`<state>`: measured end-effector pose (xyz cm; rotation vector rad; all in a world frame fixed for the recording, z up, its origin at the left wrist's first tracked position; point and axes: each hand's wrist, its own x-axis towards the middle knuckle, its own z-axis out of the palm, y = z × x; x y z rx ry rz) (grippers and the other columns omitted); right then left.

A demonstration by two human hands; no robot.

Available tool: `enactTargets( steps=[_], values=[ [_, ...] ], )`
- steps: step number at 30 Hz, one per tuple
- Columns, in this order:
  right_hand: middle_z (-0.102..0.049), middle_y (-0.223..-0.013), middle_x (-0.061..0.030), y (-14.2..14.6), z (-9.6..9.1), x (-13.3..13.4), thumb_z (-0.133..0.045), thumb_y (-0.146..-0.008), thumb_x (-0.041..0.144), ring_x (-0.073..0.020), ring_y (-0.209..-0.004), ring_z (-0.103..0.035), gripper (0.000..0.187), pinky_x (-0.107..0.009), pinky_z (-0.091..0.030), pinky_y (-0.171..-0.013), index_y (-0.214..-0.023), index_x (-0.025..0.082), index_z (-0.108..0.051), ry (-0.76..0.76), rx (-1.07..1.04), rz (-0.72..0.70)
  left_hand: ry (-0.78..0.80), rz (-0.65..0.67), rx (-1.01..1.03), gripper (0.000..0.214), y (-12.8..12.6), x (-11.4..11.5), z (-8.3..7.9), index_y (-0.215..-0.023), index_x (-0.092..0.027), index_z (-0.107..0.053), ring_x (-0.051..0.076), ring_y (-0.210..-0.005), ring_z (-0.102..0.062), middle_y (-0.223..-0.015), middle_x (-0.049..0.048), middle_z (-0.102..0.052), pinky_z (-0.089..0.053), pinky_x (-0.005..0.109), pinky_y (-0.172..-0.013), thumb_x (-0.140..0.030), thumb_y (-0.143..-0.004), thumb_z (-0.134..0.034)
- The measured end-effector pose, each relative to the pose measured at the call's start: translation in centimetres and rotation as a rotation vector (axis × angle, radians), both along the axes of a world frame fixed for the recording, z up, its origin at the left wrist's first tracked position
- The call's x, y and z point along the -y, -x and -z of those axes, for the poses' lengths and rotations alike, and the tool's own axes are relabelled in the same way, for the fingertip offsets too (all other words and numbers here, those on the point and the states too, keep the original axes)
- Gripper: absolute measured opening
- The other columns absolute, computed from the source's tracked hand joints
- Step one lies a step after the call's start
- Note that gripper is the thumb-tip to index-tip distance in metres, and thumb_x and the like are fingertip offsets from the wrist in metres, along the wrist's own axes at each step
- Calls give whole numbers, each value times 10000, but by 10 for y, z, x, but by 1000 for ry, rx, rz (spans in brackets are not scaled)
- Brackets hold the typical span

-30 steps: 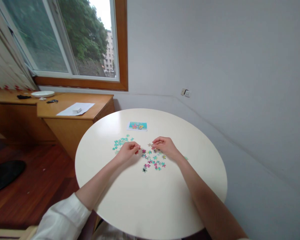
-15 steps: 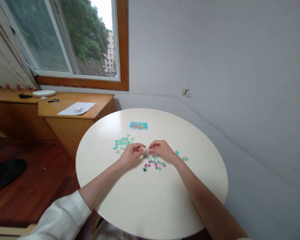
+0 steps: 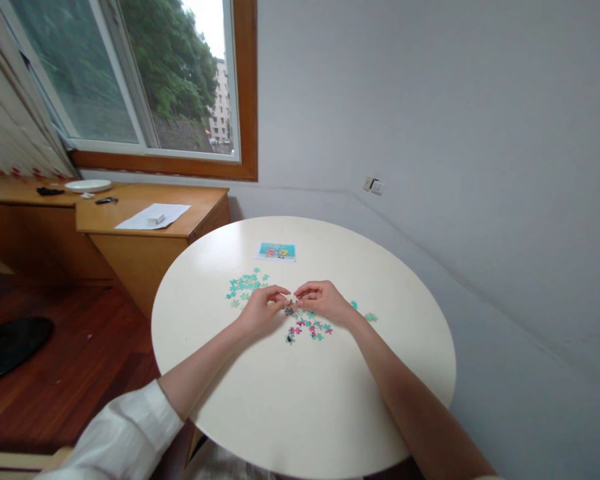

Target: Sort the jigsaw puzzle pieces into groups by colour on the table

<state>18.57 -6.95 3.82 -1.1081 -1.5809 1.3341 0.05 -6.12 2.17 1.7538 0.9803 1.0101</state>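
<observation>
Small jigsaw pieces lie scattered on a round cream table (image 3: 305,400). A teal cluster of pieces (image 3: 244,285) sits left of my hands, and a mixed pink and teal cluster (image 3: 310,327) lies just below them. My left hand (image 3: 263,307) and my right hand (image 3: 320,298) meet fingertip to fingertip above the pink cluster. Both are pinched, and a small pale puzzle piece (image 3: 291,298) shows between the fingertips. Two teal pieces (image 3: 367,316) rest to the right of my right wrist.
A small colourful picture card (image 3: 277,251) lies at the far side of the table. A wooden cabinet (image 3: 150,233) with paper on it stands at the left under the window. The grey wall runs close along the table's right side.
My hands have come together from a small gap apart. The right hand shifted left, uncovering the teal pieces by its wrist, and both now pinch at one spot.
</observation>
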Motion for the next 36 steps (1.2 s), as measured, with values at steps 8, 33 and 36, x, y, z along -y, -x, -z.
enactTargets(
  steps=[8, 33, 36],
  values=[
    [-641, -621, -41, 2, 3, 1, -716, -589, 418, -134, -590, -586, 335, -273, -448, -582, -718, 119, -637, -29, 61, 0, 41, 75, -37, 289, -1, 2, -1, -594, -135, -550, 96, -496, -491, -544, 23, -598, -371, 224, -532, -377, -750, -520],
    [-533, -532, 6, -80, -11, -18, -637, -595, 414, -95, -495, -445, 272, -239, -355, -491, -670, 153, -614, -186, 212, 570, 85, 278, -384, 298, 21, -8, -8, -511, -166, -400, 73, -473, -246, -475, -53, -287, -199, 230, -471, -369, -724, -454],
    [-499, -486, 14, -123, -10, -14, -640, -570, 406, -82, -453, -382, 271, -247, -299, -469, -626, 142, -610, -112, 293, 672, 25, 356, -434, 265, 25, -9, -8, -532, -161, -418, 80, -509, -261, -512, -40, -312, -219, 229, -491, -338, -727, -448]
  ],
)
